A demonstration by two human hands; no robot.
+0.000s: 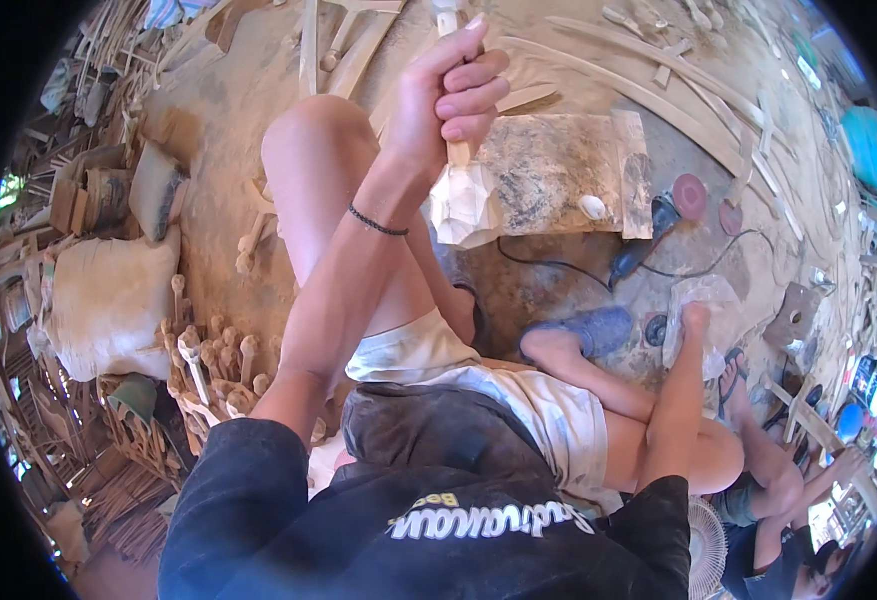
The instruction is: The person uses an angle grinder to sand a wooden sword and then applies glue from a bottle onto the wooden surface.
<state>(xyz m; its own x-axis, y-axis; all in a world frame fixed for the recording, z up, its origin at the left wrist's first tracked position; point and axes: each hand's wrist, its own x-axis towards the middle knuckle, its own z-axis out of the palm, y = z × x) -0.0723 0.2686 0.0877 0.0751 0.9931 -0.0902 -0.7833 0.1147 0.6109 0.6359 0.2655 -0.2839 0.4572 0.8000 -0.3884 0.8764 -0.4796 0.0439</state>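
Note:
My left hand [448, 100] is raised in front of me, its fingers wrapped round the shaft of a carved wooden piece. The pale lower end of this carved wooden piece [464, 207] is a faceted knob; its upper end runs out past the top edge of the view. My right hand [696, 318] reaches down to a crumpled clear plastic bag [713, 300] on the ground at the right; its fingers are hidden there. Below the raised piece stands a worn, stained wooden block [558, 180] with a small pale object [592, 207] on it.
A corded power tool [648, 240] lies by the block, near reddish discs [689, 196]. Long wooden strips [638, 90] cover the far right ground. Several knobbed wooden pieces [223, 350] are heaped at left beside a pale sack [113, 300]. Another person [768, 480] sits at the lower right.

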